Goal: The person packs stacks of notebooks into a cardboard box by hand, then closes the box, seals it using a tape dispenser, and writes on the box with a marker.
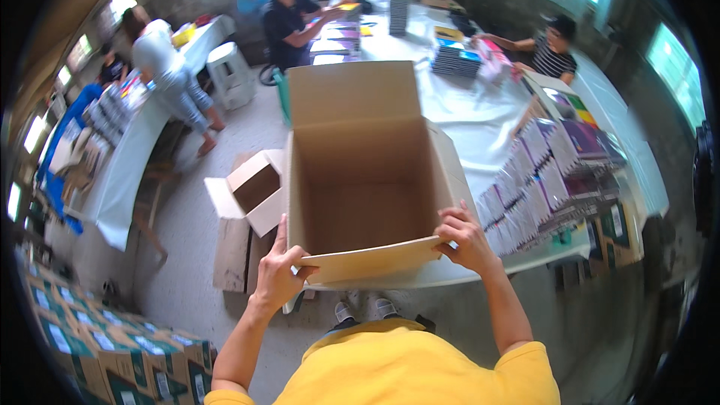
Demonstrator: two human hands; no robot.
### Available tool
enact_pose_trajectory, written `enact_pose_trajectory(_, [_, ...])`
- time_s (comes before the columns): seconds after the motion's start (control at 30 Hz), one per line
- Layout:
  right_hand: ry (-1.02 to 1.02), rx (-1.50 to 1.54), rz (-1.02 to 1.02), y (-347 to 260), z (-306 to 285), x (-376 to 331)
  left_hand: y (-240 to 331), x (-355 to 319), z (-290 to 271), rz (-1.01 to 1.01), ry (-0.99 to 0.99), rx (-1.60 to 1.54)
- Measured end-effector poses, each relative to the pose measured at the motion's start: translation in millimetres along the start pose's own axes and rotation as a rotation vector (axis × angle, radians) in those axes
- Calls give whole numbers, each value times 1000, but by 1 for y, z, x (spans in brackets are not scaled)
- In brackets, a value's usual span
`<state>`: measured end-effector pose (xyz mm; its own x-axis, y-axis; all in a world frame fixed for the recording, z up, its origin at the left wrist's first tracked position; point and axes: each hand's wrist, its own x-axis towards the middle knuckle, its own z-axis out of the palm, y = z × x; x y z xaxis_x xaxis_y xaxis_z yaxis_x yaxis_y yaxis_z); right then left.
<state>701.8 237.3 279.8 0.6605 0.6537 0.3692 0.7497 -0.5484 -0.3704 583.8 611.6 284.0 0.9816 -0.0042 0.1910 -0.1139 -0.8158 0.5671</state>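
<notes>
The large cardboard box [364,157] is positioned upright at the near edge of the white-covered table [484,131], directly before the wearer, its opening facing up; its underside is hidden. The rear flap [354,94] extends upward from the far side of the box, and the front flap [375,261] is folded outward at its near side. The left hand [279,270] is nearly closed at the box's near left corner, pinching the left end of the front flap, with one finger extended along the box's side. The right hand [466,241] is curled at the near right corner, fingers and thumb gripping the flap's right end. Located right of the box: stacked purple-covered books [544,172]. Located left of the box: a smaller open carton [268,214]. Located beyond the box, to its left: a white stool [227,75]. Located nearer than the box, far to its left: stacked brown-and-green cartons [127,356].
</notes>
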Motion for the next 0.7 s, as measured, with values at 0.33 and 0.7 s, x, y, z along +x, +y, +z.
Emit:
enact_pose_trajectory(0.33, [757, 187, 350, -45, -125, -67, 110, 84, -109, 625, -435, -19])
enact_pose_trajectory(0.7, [782, -221, 898, 164, -296, -107, 378, 308, 142, 543, -227, -532])
